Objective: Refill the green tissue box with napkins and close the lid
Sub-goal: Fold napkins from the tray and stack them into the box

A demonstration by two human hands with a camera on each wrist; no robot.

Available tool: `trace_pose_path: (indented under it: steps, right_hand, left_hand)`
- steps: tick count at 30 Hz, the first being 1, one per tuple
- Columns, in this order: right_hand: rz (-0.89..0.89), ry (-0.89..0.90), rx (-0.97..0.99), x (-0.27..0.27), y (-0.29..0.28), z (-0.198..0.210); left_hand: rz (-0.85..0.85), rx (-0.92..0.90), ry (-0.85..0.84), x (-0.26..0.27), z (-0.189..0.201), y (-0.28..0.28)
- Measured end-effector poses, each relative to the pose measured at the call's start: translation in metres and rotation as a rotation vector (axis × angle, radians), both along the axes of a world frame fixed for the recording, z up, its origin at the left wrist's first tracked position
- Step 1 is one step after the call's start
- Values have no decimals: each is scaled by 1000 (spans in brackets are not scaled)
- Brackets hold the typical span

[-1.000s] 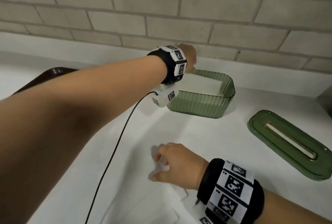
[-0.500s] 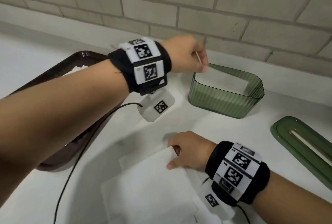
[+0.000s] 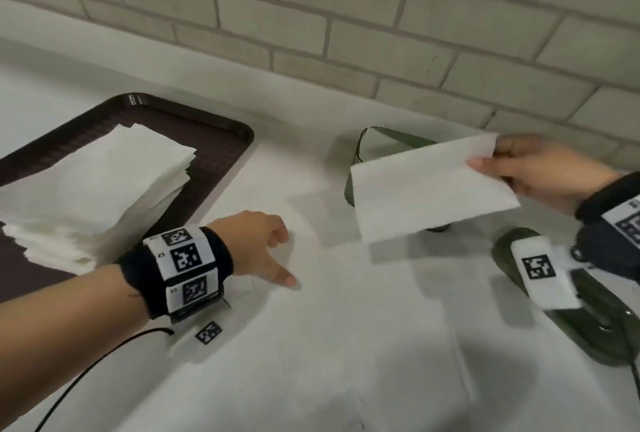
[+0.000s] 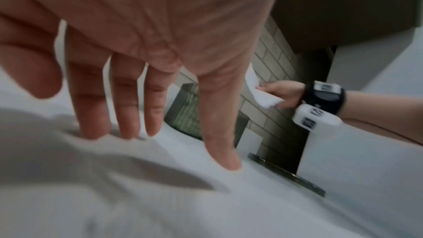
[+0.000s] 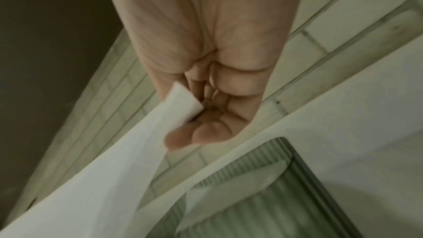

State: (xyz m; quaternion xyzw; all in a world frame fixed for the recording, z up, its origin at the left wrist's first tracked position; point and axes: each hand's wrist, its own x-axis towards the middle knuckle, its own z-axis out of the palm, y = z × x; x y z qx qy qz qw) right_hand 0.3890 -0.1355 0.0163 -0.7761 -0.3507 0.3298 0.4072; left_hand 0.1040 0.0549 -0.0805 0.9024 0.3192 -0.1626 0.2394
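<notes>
One napkin (image 3: 433,185) pinched in my right hand (image 3: 543,172) over green tissue box (image 3: 381,140), left hand (image 3: 256,244) loose, fingers on the counter; next lower it in

No legible text, brand name or number appears in any view. The only markings are black-and-white square fiducial codes: several on the black band on the left wrist (image 3: 181,267), one on the white camera housing under the left wrist (image 3: 209,332), and others on the white camera housing under the right wrist (image 3: 539,267).
</notes>
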Motion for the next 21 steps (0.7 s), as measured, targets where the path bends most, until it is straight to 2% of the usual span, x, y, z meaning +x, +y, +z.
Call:
trace_pose_path:
  steps: [3,6,11,17,19,21]
  right_hand:
    - [-269,140,133,27,5,0]
    - [-436,211,137,39,17,-7]
    - [-502,198,0,44,40,-27]
    - [-389,-10,-171,41,63,-37]
    - [-300,-226,-344,41,66,-40]
    - [-197,-532,-554,36,67,-35]
  left_hand:
    - [-43,17,19,-2,-8,-9]
    - [-60,51,22,0,-9,-14]
    - [-91,102,40,3,-12,-15]
    - [-98,92,25,5,-17,-12]
    - [-98,90,12,4,-17,-12]
    - [-103,93,5,4,-16,-12]
